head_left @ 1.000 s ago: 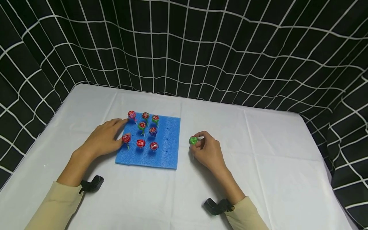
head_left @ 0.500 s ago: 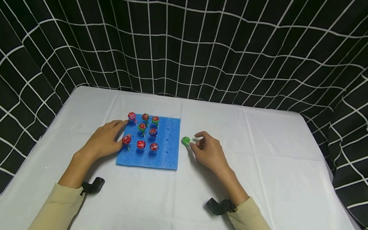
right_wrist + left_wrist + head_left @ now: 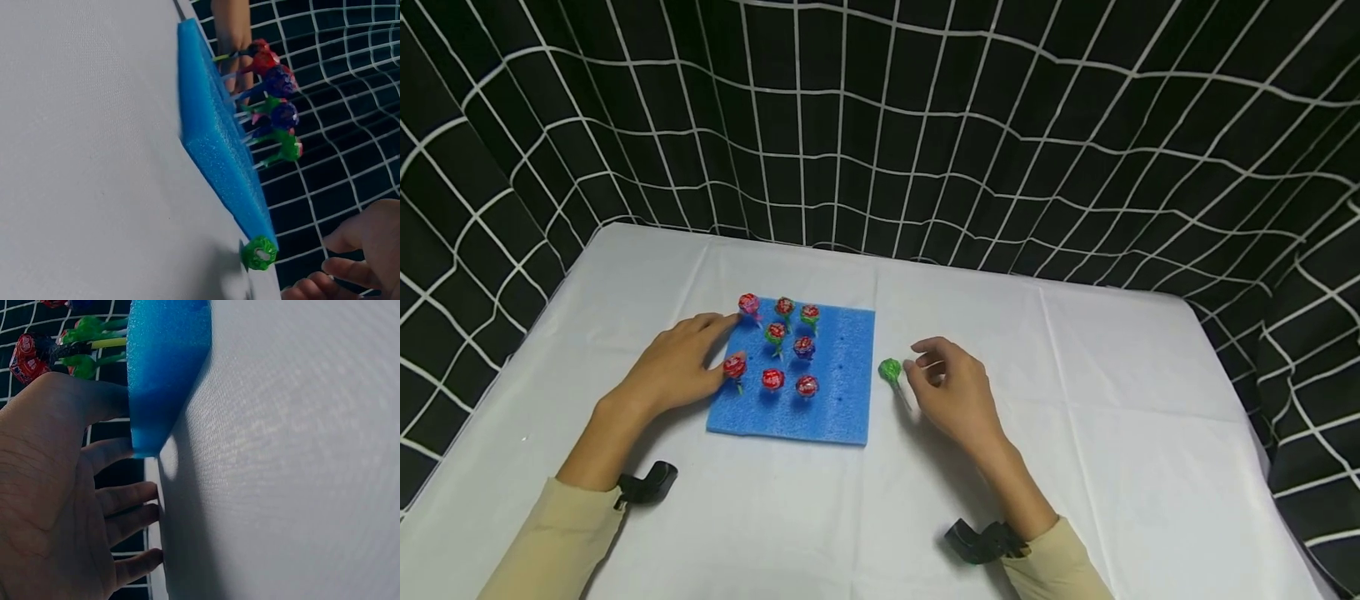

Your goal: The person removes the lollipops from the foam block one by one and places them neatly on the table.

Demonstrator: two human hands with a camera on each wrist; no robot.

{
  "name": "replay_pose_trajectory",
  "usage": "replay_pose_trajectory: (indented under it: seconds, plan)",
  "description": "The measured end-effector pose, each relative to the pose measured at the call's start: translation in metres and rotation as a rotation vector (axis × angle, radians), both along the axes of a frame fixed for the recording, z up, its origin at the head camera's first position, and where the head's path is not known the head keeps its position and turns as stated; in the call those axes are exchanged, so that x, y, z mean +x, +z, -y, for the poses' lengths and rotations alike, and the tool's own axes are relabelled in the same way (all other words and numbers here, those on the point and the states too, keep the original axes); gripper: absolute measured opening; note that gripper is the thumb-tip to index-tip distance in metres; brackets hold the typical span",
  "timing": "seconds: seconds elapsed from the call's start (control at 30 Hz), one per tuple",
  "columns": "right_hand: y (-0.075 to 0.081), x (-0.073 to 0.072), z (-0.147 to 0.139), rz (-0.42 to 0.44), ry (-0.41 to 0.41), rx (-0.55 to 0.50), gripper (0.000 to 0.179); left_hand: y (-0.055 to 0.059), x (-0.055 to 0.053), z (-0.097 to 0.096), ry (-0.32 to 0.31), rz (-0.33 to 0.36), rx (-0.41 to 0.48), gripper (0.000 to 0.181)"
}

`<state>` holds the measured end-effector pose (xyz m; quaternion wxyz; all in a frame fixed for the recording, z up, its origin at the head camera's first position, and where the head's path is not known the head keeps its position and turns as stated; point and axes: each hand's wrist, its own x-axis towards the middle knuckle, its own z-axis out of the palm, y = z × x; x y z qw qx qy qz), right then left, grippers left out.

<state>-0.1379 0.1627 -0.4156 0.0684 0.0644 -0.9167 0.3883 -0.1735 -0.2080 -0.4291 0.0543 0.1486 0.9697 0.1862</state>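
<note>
A blue foam block [image 3: 835, 417] lies on the white table, with several wrapped lollipops standing upright in it, among them a red one [image 3: 772, 380] and a pink one [image 3: 748, 304]. My left hand [image 3: 672, 367] rests against the block's left edge, its thumb beside a red lollipop [image 3: 735, 366]; in the left wrist view its fingers are extended. A green-wrapped lollipop [image 3: 890, 370] lies on the table right of the block, its white stick pointing toward me. Just right of it hovers my right hand [image 3: 953, 392], fingers loosely bent with nothing between them, apart from the lollipop.
Small holes show in the right part of the foam. A white cloth covers the table [image 3: 1075, 467]. Dark curtains [image 3: 880, 125] with a white grid hang behind the table and at both sides. Each wrist carries a black camera mount [image 3: 981, 542].
My right hand has let go of the green lollipop, which lies on the table where it was held upright before. The hand has drawn slightly right. My left hand stays at the foam.
</note>
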Motion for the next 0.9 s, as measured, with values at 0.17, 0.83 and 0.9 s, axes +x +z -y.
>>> replay_pose_trajectory:
  seconds: [0.17,0.83,0.9]
  plan:
    - [0.003,-0.002,-0.004,-0.03,-0.021,-0.041,0.026,0.0,0.0,-0.002,0.001,0.017,-0.002,0.069]
    - [0.017,0.005,0.024,-0.123,0.172,-0.14,0.025,0.003,0.002,-0.002,0.011,0.022,0.0,0.071]
    - [0.018,0.005,0.033,-0.128,0.222,-0.154,0.027,0.001,0.002,-0.003,0.01,0.021,-0.001,0.071]
